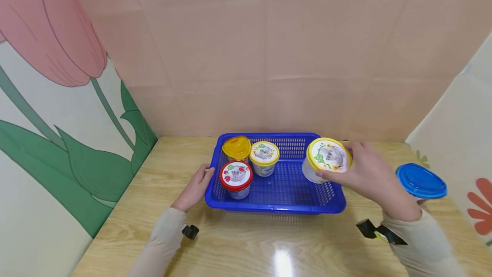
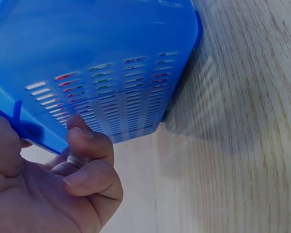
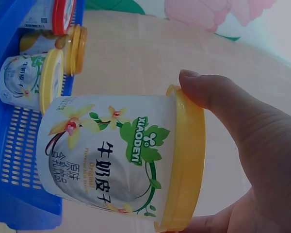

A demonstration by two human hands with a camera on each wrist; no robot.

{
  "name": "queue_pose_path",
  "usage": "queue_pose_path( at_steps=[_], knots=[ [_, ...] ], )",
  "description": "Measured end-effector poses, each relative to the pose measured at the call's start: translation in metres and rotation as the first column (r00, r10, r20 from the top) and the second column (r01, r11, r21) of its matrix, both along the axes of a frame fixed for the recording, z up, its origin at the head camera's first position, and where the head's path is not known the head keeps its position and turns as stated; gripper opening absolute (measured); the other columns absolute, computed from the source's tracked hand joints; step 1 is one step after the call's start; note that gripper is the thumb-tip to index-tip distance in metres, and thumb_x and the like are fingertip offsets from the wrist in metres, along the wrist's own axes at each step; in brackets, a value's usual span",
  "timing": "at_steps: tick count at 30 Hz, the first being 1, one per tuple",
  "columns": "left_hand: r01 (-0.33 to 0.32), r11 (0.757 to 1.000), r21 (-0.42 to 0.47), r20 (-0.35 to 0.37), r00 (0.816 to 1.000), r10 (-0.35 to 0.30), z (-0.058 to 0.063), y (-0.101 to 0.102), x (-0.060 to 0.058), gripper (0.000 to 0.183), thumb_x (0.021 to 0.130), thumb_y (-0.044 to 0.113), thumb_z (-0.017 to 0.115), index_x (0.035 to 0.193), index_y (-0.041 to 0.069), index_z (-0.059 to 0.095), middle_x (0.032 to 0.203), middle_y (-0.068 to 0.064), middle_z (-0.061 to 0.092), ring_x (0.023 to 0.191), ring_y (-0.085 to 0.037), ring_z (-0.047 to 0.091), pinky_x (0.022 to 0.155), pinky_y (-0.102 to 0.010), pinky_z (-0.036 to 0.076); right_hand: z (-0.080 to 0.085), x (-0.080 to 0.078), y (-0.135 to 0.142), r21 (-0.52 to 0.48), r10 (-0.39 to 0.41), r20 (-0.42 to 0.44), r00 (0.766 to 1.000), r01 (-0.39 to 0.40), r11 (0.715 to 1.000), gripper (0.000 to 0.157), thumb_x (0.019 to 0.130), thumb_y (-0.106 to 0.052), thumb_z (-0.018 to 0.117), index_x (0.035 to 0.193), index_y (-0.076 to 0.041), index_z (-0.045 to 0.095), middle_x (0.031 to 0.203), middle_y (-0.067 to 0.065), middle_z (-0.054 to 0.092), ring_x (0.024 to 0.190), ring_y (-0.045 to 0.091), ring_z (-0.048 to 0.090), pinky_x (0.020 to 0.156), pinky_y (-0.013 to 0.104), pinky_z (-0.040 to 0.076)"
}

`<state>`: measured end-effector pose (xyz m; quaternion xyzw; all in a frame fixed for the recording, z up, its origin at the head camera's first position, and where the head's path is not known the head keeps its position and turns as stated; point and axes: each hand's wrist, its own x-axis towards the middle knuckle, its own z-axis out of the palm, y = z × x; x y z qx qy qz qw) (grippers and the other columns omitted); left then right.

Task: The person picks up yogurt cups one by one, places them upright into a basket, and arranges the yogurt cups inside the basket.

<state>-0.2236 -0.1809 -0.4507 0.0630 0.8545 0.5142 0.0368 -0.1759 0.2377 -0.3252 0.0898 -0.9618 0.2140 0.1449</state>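
My right hand (image 1: 369, 174) grips a white cup with a yellow lid (image 1: 328, 155) by the lid's rim, above the right part of a blue plastic basket (image 1: 296, 207). The right wrist view shows the cup (image 3: 111, 155) with flower and leaf print, lying sideways in that picture. At the basket's left end, my left hand (image 1: 196, 187) holds the rim, its fingers (image 2: 94, 179) curled beneath. Inside the basket's left part stand a red-lidded cup (image 1: 236, 178), another yellow-lidded cup (image 1: 264, 157) and a tub with an amber-yellow lid (image 1: 236, 148).
A tub with a blue lid (image 1: 420, 181) stands on the wooden table (image 1: 246, 243) to the right of the basket, beyond my right wrist. A pinkish backdrop (image 1: 250, 54) rises behind the table, with flower-printed panels (image 1: 54, 140) at the sides.
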Motion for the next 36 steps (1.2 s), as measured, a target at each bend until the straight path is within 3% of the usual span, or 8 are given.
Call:
queue_pose_path(
  at_steps=[8,20,29,36],
  knots=[
    [0.012,1.000,0.027,0.005,1.000,-0.012,0.001,0.000,0.000,0.043,0.101,0.041,0.035,0.129,0.009,0.046,0.106,-0.009,0.065,0.090,-0.019,0.063,0.084,-0.038,0.048,-0.011,-0.008,-0.015,0.002,0.012,0.103,0.995,-0.012,1.000,0.108,0.054,-0.080,0.066,0.123,0.001,0.051,0.111,0.020,0.048,0.088,0.030,0.049,0.060,0.035,0.043],
    [0.026,0.999,0.028,0.020,0.999,-0.026,0.003,-0.001,0.000,0.039,0.102,0.041,0.034,0.128,0.014,0.045,0.104,-0.006,0.064,0.087,-0.016,0.064,0.082,-0.036,0.051,-0.023,-0.020,-0.041,-0.007,0.089,0.166,0.982,-0.089,0.996,0.109,0.052,-0.081,0.068,0.120,0.003,0.052,0.105,0.017,0.055,0.090,0.027,0.050,0.070,0.040,0.045],
    [0.024,0.999,0.032,0.026,0.999,-0.025,0.002,-0.001,0.000,0.038,0.101,0.040,0.035,0.127,0.014,0.045,0.104,-0.006,0.064,0.087,-0.016,0.064,0.082,-0.037,0.050,-0.034,-0.028,-0.061,-0.007,0.121,0.190,0.974,-0.122,0.993,0.108,0.049,-0.078,0.072,0.120,0.001,0.053,0.104,0.013,0.052,0.089,0.024,0.049,0.070,0.037,0.045],
    [0.026,0.999,0.041,0.039,0.999,-0.028,0.003,-0.001,-0.002,0.037,0.101,0.042,0.034,0.126,0.016,0.045,0.106,-0.007,0.064,0.089,-0.017,0.064,0.084,-0.037,0.050,-0.038,-0.032,-0.075,-0.013,0.144,0.285,0.948,-0.147,0.989,0.108,0.050,-0.075,0.074,0.123,0.001,0.051,0.102,0.011,0.052,0.088,0.022,0.048,0.070,0.034,0.044]
  ],
)
